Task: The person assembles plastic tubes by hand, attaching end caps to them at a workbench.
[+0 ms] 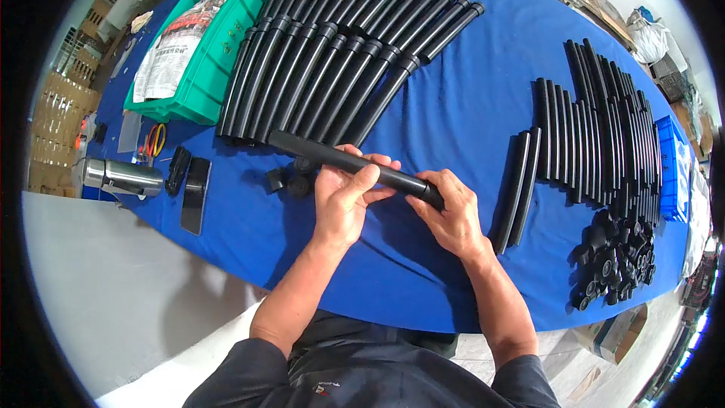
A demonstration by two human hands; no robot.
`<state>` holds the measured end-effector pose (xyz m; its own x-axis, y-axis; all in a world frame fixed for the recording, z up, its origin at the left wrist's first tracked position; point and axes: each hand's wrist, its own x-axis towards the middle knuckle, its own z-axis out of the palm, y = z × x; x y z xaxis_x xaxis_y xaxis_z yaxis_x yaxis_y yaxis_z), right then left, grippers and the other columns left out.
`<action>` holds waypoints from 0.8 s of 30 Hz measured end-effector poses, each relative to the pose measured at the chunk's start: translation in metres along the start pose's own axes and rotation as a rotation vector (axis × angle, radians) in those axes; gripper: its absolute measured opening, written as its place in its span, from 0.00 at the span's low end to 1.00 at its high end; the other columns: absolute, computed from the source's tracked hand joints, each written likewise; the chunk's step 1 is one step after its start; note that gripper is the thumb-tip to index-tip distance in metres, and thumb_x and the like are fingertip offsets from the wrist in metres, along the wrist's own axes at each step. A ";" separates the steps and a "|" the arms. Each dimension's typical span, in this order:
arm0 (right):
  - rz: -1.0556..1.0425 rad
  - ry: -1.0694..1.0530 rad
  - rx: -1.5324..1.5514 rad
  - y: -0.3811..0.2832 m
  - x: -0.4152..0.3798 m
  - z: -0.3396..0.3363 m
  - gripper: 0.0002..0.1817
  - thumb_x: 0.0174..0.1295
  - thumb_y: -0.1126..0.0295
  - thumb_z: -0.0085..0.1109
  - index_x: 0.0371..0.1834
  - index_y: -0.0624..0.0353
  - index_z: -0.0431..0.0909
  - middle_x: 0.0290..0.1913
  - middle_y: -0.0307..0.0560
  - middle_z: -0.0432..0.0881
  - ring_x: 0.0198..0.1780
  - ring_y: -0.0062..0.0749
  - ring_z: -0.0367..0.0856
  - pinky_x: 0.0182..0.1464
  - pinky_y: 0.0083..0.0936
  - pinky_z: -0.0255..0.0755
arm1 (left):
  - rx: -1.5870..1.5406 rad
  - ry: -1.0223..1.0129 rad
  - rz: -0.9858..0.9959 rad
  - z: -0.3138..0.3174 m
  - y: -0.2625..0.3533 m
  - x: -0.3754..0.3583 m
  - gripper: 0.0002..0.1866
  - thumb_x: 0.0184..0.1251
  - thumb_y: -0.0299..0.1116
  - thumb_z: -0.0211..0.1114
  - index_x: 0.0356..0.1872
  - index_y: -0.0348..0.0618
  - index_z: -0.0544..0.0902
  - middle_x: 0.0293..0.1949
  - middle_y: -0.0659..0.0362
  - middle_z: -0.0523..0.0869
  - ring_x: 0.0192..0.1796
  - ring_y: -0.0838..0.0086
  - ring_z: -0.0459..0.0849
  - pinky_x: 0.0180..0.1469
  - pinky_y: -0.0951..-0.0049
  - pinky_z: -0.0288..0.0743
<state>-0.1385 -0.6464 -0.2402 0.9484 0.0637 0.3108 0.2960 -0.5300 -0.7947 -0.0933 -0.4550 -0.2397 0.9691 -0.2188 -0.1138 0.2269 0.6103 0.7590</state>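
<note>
A long black tube [310, 149] lies across both hands above the blue cloth, its right end lower than its left. My left hand [349, 193] is wrapped round its middle, with the thumb on top. At the right end, my right hand [451, 211] grips the tube, its fingers around the end part. Several small black caps [299, 185] sit on the cloth just left of my left hand. Beyond the hands, two rows of black tubes with wider collars [332, 53] lie side by side. Two plain black tubes [521, 189] lie right of my right hand.
Left are a green crate [223, 53] with newspaper, scissors [155, 140], a steel flask [124, 177] and a dark flat case [195, 196]. On the right are many plain tubes [566, 136], a heap of black caps [615, 257] and a blue bin [672, 170]. The blue cloth's front edge [423, 325] is nearby.
</note>
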 end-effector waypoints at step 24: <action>0.351 -0.119 0.571 0.000 -0.001 -0.006 0.17 0.68 0.69 0.70 0.53 0.67 0.78 0.29 0.42 0.86 0.32 0.22 0.87 0.37 0.22 0.80 | -0.115 -0.125 0.027 -0.008 0.000 0.005 0.16 0.71 0.24 0.68 0.55 0.48 0.74 0.50 0.47 0.87 0.60 0.51 0.86 0.53 0.53 0.92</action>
<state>-0.1398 -0.6517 -0.2369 0.9956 0.0795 -0.0490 -0.0485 -0.0085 -0.9988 -0.0880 -0.4501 -0.2457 0.9571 -0.2896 -0.0084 0.2175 0.6991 0.6812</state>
